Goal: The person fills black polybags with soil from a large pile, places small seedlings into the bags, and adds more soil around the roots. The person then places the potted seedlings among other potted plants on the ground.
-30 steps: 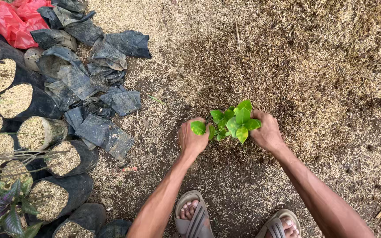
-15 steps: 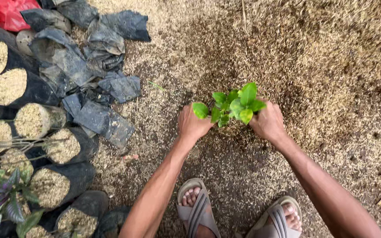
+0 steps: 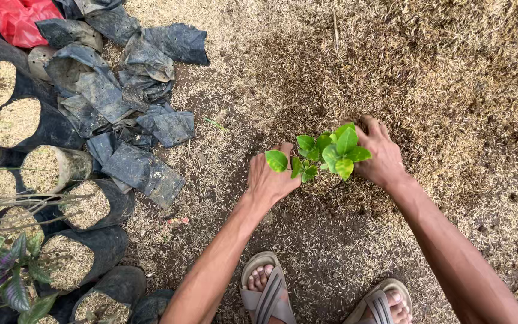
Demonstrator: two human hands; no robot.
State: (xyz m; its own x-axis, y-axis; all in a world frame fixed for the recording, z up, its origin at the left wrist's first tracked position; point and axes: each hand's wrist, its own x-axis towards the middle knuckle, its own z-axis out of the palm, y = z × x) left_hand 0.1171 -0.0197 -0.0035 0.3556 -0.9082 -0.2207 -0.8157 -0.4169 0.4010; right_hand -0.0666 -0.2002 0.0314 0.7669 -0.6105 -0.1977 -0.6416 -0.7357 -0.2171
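Since the earlier frames both hands have stayed pressed at the base of the seedling, while the view has drifted so that the plant now sits a little right of centre and the sandalled feet show more fully at the bottom edge. Rice-husk ground [image 3: 451, 78], pale and dry at the top and darker around the plant, fills most of the view. Down the left edge runs a row of black grow bags [image 3: 49, 168] packed with husk mix, standing upright and touching one another, some with purple-leaved plants [image 3: 7, 288] at the lower left. Above and beside them lies a heap of empty, crumpled black bags [image 3: 121, 90], with a red plastic bag [image 3: 19, 21] in the top corner. The left hand [image 3: 271, 180] rests on the husks just left of the stem, fingers curled loosely and thumb up toward the leaves; whether it grips anything I cannot tell. The right hand [image 3: 379, 156] lies on the opposite side, fingers bent down into the husks, likewise holding nothing that can be made out. Between them stands the green seedling [image 3: 331, 153], upright in the ground, its leaves overlapping both hands.
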